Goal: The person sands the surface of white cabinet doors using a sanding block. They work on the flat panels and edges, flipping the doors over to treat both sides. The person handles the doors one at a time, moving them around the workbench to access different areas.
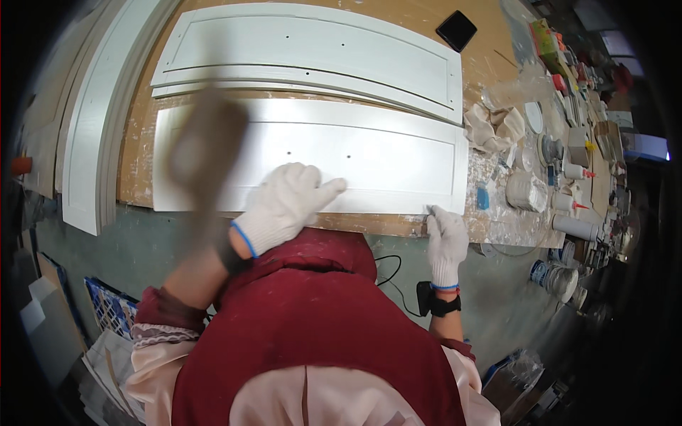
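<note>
A white drawer-front-like panel (398,163) with a recessed face and two small holes lies along the table's near edge. My left hand (280,202), in a white knitted glove with blue trim, rests on its near edge, with the thumb stretched out to the right. At the near right corner is my right hand (447,241), gloved alike, its fingers pressed together at the panel's edge. A tiny greyish bit shows at those fingertips; what it is I cannot make out. Beyond lies a second pile of similar white panels (383,53).
A blurred brown shape (209,142) hangs close to the camera, over the panel's left part. Long white boards (92,142) stand at left. On the right are a crumpled cloth (494,128), a plastic tub (526,192), glue bottles (568,202) and a black flat object (456,31).
</note>
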`<state>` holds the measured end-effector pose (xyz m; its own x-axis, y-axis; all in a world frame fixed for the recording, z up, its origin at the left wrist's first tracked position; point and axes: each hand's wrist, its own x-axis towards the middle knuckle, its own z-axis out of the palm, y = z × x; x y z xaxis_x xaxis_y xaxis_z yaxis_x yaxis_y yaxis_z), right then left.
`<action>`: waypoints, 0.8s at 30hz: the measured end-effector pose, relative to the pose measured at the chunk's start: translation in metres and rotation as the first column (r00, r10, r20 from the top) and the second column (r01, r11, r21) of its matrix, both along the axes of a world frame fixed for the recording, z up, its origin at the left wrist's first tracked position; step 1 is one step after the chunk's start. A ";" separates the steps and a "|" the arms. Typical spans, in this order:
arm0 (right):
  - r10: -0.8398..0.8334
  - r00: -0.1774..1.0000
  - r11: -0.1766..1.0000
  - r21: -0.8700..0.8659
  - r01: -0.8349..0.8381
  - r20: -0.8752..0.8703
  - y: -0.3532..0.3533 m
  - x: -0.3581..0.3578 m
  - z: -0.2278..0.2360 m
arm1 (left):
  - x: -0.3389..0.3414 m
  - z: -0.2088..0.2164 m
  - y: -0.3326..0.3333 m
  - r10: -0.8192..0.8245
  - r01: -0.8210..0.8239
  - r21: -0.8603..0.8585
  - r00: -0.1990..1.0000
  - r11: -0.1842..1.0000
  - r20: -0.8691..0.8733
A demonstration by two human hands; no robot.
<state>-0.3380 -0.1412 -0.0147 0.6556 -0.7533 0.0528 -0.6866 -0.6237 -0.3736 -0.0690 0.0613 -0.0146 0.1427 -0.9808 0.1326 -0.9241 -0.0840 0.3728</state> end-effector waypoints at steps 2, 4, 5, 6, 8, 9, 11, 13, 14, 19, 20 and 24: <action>-0.099 0.995 0.991 -0.089 0.100 0.023 -0.004 0.006 -0.007 | -0.006 0.011 -0.010 -0.005 0.005 0.004 0.998 1.000 -0.066; -0.147 0.989 0.968 -0.207 0.142 -0.011 -0.016 0.008 -0.015 | -0.006 0.024 -0.013 0.001 0.011 0.079 0.990 0.997 -0.143; -0.175 0.984 0.952 -0.260 0.162 -0.027 -0.017 0.009 -0.019 | 0.000 0.029 -0.007 0.013 0.005 0.102 0.984 0.995 -0.180; -0.217 0.974 0.939 -0.287 0.190 -0.066 -0.018 0.012 -0.020 | 0.007 0.033 0.001 0.030 -0.002 0.126 0.976 0.992 -0.217; -0.289 0.947 0.915 -0.331 0.232 -0.137 -0.016 0.022 -0.022 | 0.026 0.038 0.028 0.079 -0.058 0.088 0.964 0.994 -0.256; -0.281 0.953 0.912 -0.340 0.229 -0.113 -0.012 0.024 -0.024 | 0.040 0.037 0.051 0.107 -0.104 0.024 0.959 0.994 -0.264; -0.252 0.966 0.911 -0.354 0.214 -0.065 0.005 0.035 -0.025 | 0.064 0.039 0.094 0.229 -0.251 -0.015 0.905 0.968 -0.358; -0.265 0.955 0.913 -0.353 0.205 -0.131 0.032 0.057 -0.021 | 0.081 0.042 0.135 0.401 -0.438 0.052 0.762 0.898 -0.508; -0.262 0.958 0.913 -0.351 0.207 -0.118 0.046 0.068 -0.021 | 0.086 0.043 0.152 0.432 -0.503 0.124 0.560 0.855 -0.707; 0.028 0.999 0.922 -0.388 -0.011 0.039 0.129 0.143 -0.026 | 0.103 0.048 0.232 0.644 -0.698 0.141 0.538 0.702 -0.544; 0.090 0.994 0.928 -0.368 -0.062 0.059 0.148 0.162 -0.024 | 0.105 0.048 0.244 0.657 -0.708 0.154 0.521 0.689 -0.544; 0.288 0.947 0.918 -0.322 -0.231 0.143 0.227 0.228 -0.017 | 0.114 0.048 0.263 0.676 -0.714 0.190 0.491 0.673 -0.550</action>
<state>-0.1102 0.0862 -0.0314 0.7830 -0.4885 0.3852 -0.4226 -0.8720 -0.2469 0.0448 0.3247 0.0330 0.8369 -0.5243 -0.1569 -0.2077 -0.5696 0.7952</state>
